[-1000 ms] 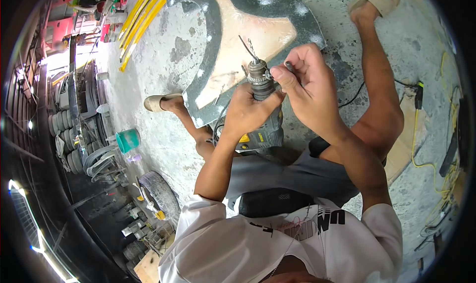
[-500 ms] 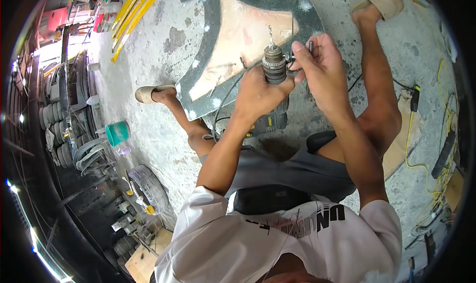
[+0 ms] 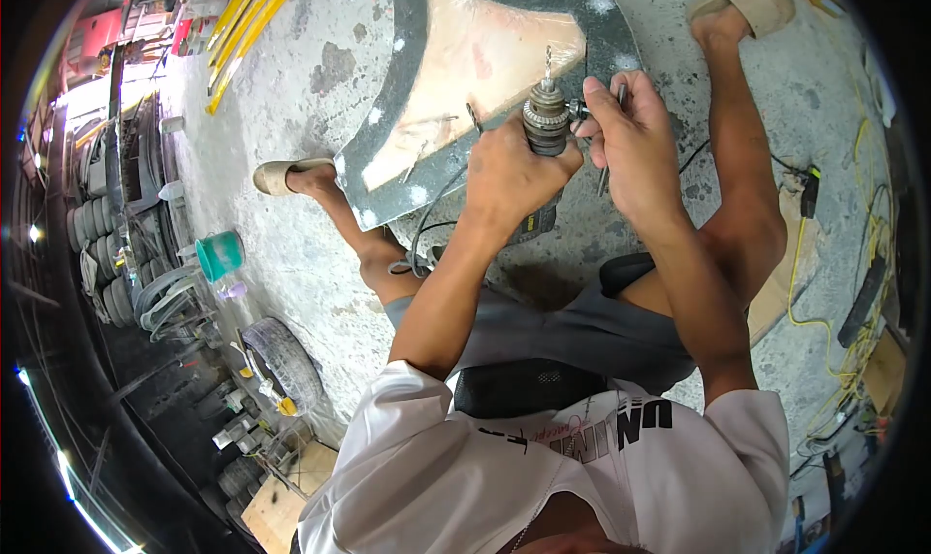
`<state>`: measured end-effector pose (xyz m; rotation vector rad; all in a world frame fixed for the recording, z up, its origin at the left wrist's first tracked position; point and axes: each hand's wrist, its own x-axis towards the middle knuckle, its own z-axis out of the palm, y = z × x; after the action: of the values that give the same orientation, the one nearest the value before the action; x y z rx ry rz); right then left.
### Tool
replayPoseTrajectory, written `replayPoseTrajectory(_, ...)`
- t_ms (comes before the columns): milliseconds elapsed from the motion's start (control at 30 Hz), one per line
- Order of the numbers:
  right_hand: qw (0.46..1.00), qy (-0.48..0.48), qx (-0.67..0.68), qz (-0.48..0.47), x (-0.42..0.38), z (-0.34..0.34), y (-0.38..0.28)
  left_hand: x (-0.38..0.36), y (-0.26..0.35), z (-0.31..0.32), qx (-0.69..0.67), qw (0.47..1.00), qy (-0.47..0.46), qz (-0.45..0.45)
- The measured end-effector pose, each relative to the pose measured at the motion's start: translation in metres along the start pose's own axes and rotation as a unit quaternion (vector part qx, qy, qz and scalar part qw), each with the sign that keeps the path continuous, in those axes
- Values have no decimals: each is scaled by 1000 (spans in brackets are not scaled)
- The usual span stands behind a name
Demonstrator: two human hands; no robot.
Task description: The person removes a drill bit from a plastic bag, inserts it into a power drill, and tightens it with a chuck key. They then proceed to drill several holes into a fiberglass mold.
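Note:
My left hand (image 3: 512, 174) is wrapped round a power drill just below its metal chuck (image 3: 546, 117), and a drill bit (image 3: 549, 64) points up out of the chuck. The drill's dark body shows partly beneath my wrist. On the right, my right hand (image 3: 632, 137) grips a small chuck key (image 3: 579, 110) whose end meets the chuck's side; a thin dark rod also shows along the fingers. Beyond both hands lies a dark-edged flat panel (image 3: 393, 98) with a pale wooden middle.
Yellow strips (image 3: 254, 20) lie at the upper left. A green bucket (image 3: 220, 255) and a tire (image 3: 283, 365) stand on the concrete floor at left. Yellow cord (image 3: 832, 336) runs along the right. A black cable passes by the drill.
The drill and both hands have shifted slightly right in view, with the drill tilted a little more. The panel and floor items appear shifted slightly left.

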<state>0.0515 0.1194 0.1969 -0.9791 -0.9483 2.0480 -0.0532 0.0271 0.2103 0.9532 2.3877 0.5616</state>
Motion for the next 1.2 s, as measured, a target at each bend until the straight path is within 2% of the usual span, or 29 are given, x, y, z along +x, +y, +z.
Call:
replayPoseTrajectory(67,999,-22,-15,20,-4,-1,-6,1,1,-1,-17,1000,-13,3)
replayPoseTrajectory(167,998,0,-62,-31,-7,3,3,-4,1,0,-34,999,-2,10)
replayPoseTrajectory(367,999,12,-44,18,-8,5,2,-11,-6,17,-4,997,61,41)
replayPoseTrajectory(467,983,52,-106,-138,-6,9,21,-15,-8,19,0,997,55,49)
replayPoseTrajectory(567,918,65,-276,-279,-5,7,25,-14,-16,9,-54,998,9,42)
replayPoseTrajectory(600,918,46,-281,-275,-2,4,26,-14,-16,8,-86,996,-9,35)
replayPoseTrajectory(633,919,32,-282,-273,1,4,25,-16,-12,5,-86,993,32,69)
replayPoseTrajectory(700,923,9,-278,-267,3,4,27,-16,-9,-7,-88,992,-56,73)
replayPoseTrajectory(767,921,-14,-235,-310,4,3,35,-9,-25,-7,-103,982,-136,86)
replayPoseTrajectory(800,917,-25,-213,-336,5,4,37,-7,-29,-9,-112,978,-145,99)
replayPoseTrajectory(867,915,14,-213,-342,1,7,41,-7,-33,-11,-132,969,-164,126)
replayPoseTrajectory(900,914,31,-214,-345,-2,10,43,-8,-37,-7,-248,944,-195,94)
replayPoseTrajectory(967,935,-19,-208,-287,9,23,33,-13,-42,3,-467,848,-247,25)
replayPoseTrajectory(1067,908,-64,-191,-368,29,18,29,-9,-38,2,-534,790,-300,20)
replayPoseTrajectory(1100,903,-143,-150,-375,22,9,23,-10,-36,-2,-559,769,-309,21)
replayPoseTrajectory(1133,885,-222,-109,-394,16,7,10,-2,-37,-7,-555,761,-329,69)
replayPoseTrajectory(1200,927,-252,-40,-275,-8,12,-12,-1,-53,-13,-541,739,-374,142)
